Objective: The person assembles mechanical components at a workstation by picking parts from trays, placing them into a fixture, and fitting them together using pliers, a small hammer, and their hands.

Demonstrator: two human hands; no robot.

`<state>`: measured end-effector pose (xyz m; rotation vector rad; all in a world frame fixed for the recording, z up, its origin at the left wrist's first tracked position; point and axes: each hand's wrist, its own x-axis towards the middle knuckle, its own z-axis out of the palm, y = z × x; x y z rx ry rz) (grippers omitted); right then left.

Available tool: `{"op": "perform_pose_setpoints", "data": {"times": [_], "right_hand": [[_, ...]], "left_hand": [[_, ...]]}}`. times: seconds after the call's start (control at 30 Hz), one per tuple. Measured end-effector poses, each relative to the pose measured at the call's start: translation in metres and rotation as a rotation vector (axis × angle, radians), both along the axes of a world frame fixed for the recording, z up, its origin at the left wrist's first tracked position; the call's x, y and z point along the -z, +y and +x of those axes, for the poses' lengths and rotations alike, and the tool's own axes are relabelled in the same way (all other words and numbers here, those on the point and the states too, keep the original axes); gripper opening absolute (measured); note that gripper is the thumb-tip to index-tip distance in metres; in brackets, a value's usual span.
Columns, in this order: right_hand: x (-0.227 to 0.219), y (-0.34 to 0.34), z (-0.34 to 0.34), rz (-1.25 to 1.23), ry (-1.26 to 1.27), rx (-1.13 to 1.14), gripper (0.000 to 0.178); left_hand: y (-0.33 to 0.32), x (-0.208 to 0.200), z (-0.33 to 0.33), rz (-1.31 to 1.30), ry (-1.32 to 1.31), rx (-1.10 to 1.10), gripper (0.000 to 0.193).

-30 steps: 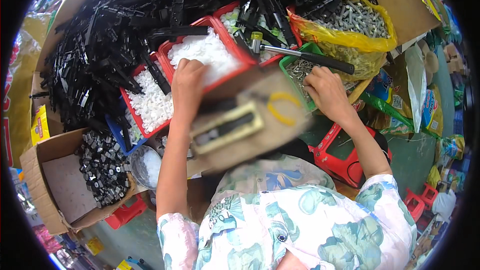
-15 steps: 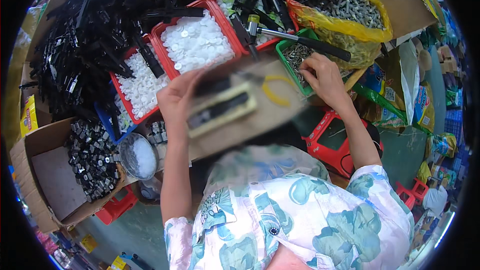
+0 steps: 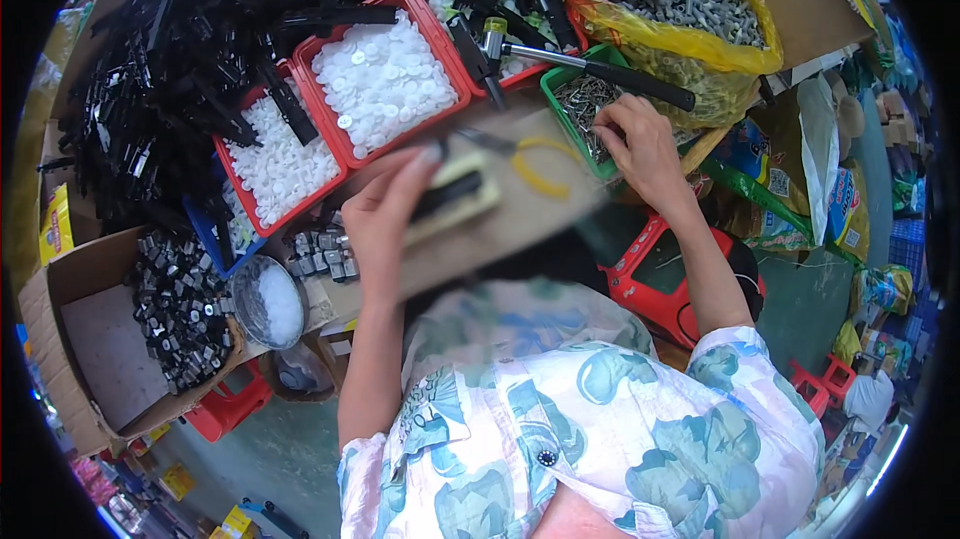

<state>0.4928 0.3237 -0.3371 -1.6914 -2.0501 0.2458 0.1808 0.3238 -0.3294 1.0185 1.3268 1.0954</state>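
Left hand (image 3: 385, 219) has drawn back gripping a pale block (image 3: 455, 194); right hand (image 3: 640, 144) stays curled in the green tray (image 3: 560, 99).

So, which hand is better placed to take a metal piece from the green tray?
Probably the right hand: its fingers already rest at the edge of the green tray of metal pieces. The left hand is farther away, on the pale block on the board.
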Motion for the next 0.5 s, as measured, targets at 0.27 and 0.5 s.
{"op": "perform_pose_setpoints", "data": {"times": [0.27,0.5], "right_hand": [[-0.033,-0.008,-0.041,0.044,0.215,-0.015,0.009],[-0.037,-0.005,-0.117,0.149,0.461,-0.236,0.011]], "left_hand": [[-0.001,0.007,0.002,-0.100,-0.161,-0.005,0.019],[-0.007,-0.005,0.017,-0.199,-0.396,-0.054,0.019]]}}
